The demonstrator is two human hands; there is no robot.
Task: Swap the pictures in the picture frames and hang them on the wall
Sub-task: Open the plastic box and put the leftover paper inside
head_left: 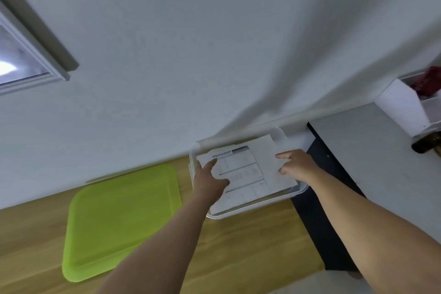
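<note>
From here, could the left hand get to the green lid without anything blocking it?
Probably yes. The left hand is on the papers in the clear box, and the green lid lies flat beside the box on its left, with only bare wood between.

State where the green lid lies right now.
The green lid lies flat on the wooden table, lower left, just left of the clear box.
</note>
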